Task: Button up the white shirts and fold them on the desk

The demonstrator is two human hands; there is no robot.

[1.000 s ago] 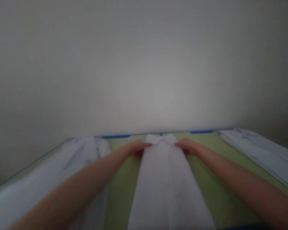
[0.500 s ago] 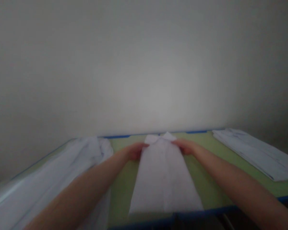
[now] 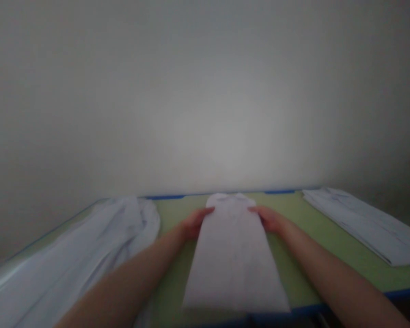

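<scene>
A folded white shirt lies lengthwise in front of me, its collar end at the far side and its straight folded end by the table's near edge. My left hand grips its left side just below the collar, thumb on top and the other fingers underneath or hidden. On the opposite side my right hand holds it the same way, thumb over the cloth. A faint front strip runs down the shirt's middle. The picture is dim and a little blurred.
A loose heap of white garments covers the table's left part. At the right lies a stack of folded white shirts. The green tabletop has blue edging, and a grey wall rises behind it.
The collar end looks flatter and lower now, its raised points settled. Both my hands have shifted slightly, still gripping the shirt's sides.
</scene>
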